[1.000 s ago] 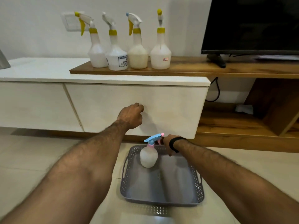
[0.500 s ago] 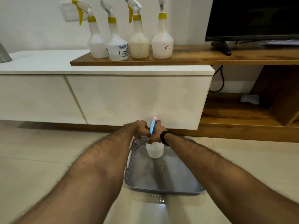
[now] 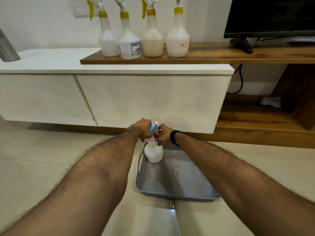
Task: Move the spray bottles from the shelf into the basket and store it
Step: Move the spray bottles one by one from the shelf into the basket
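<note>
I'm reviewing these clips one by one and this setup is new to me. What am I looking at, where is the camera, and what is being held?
There is no machine here: a person wears a camera on the head, looking forward and down at their own bare arms. The left hand and right hand both grip the top of a small blue-and-pink spray bottle, which stands in a grey basket on the floor. Four yellow-collared spray bottles stand on the wooden shelf beside a television.
</note>
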